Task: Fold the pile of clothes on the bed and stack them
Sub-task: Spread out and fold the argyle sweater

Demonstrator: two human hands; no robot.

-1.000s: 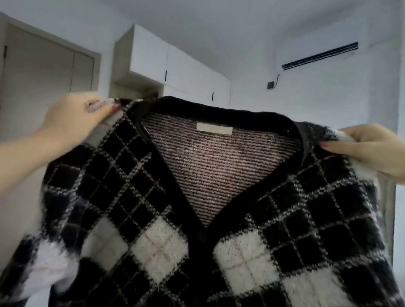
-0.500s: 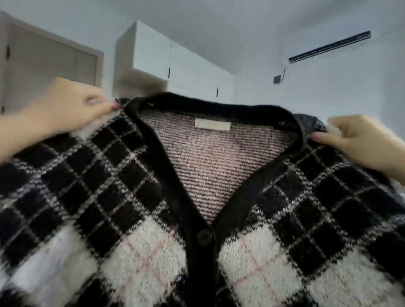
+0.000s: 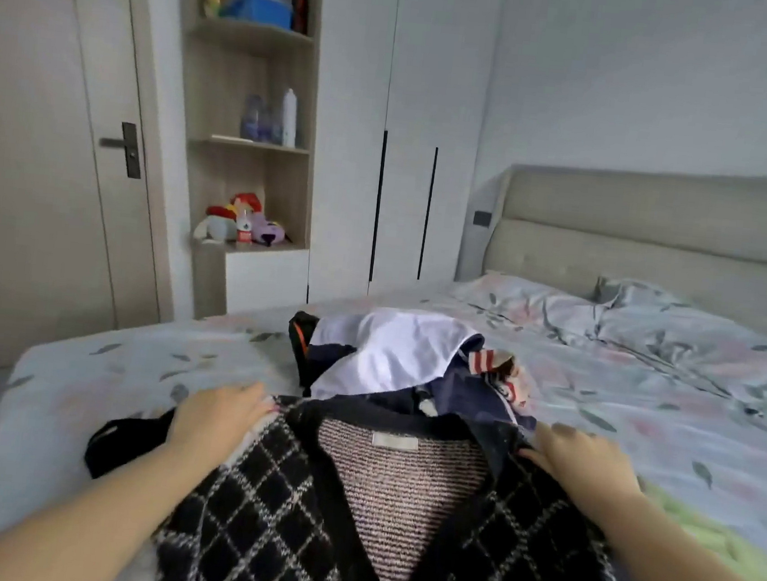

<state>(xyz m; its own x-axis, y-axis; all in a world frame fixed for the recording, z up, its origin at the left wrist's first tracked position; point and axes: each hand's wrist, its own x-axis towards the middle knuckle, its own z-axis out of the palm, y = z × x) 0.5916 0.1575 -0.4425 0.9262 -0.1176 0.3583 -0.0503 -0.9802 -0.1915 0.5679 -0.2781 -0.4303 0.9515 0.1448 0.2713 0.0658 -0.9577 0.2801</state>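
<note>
A black-and-white diamond-patterned knit cardigan lies front side up on the bed, its collar pointing away from me. My left hand grips its left shoulder and my right hand grips its right shoulder, thumb toward the collar. Just beyond the collar sits the unfolded pile of clothes: a white garment on top, navy fabric under it, a red-striped piece at the right and a black piece with orange trim at the left.
A black garment lies left of the cardigan under my left forearm. A light green cloth lies at the right. Pillows and headboard are at the far right; a door, shelves and wardrobe stand behind the bed.
The cardigan was held up in the air by its shoulders; now it is lowered flat onto the bed, both hands still at its shoulders. My view has tilted down to the bed.
</note>
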